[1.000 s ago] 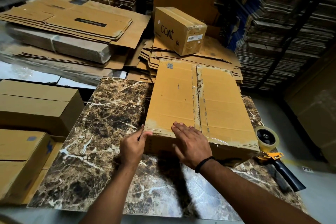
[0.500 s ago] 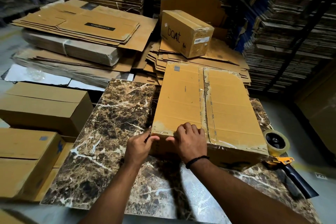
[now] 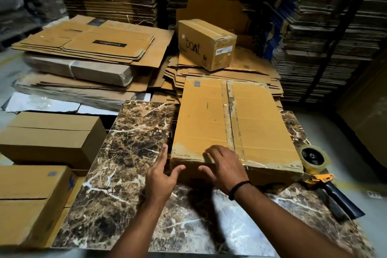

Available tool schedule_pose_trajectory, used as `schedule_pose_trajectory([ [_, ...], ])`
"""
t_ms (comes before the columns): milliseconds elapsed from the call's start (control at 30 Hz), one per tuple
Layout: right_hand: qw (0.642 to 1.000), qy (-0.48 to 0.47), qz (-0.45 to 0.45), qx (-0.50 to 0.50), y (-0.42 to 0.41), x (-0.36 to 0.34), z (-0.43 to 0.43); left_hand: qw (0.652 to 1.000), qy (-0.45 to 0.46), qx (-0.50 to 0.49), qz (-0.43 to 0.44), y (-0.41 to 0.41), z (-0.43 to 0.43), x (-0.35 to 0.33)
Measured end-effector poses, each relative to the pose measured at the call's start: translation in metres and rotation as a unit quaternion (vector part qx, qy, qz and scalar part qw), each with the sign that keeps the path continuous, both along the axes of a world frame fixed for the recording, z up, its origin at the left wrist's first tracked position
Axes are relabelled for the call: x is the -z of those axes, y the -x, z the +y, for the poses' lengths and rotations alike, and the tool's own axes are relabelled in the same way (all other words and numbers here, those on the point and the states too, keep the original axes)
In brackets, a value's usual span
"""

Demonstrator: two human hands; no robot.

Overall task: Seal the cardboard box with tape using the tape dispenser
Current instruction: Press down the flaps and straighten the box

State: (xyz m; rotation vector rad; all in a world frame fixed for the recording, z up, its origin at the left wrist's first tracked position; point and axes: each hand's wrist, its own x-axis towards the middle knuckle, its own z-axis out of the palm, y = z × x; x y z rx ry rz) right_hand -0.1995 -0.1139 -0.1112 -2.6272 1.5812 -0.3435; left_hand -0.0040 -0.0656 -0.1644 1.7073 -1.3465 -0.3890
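A flat brown cardboard box point(image 3: 259, 123) lies on the marble-patterned tabletop point(image 3: 129, 153), its top flaps closed with clear tape along the middle seam. My right hand point(image 3: 224, 165) rests on the box's near edge, fingers bent over the taped corner area. My left hand point(image 3: 161, 176) is spread at the box's near left corner, thumb against the front face, fingers straight. The tape dispenser point(image 3: 316, 165), with a clear roll, yellow body and dark handle, lies on the table just right of the box, untouched.
A smaller taped box marked "boAt" point(image 3: 206, 44) sits on flattened cartons behind. Closed boxes point(image 3: 50, 136) stand to the left of the table. Tall stacks of flat cardboard point(image 3: 326, 27) fill the background and right side.
My left hand has let go of a pinch at the box's corner and spread open. My right hand has slid toward the near edge, fingers bending over it.
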Motion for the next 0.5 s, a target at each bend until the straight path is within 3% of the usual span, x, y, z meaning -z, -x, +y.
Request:
schedule_pose_trajectory([
  [167,0.986,0.099,0.005,0.132,0.013,0.012,0.002,0.988,0.073,0.059,-0.123,0.016,-0.023,-0.007],
  [367,0.983,0.123,0.017,0.132,0.009,0.023,-0.003,0.975,0.105,0.050,-0.190,0.021,-0.032,0.003],
  [500,0.988,0.113,0.010,0.107,0.016,0.020,-0.001,0.953,0.102,0.038,-0.284,0.024,-0.026,-0.003],
])
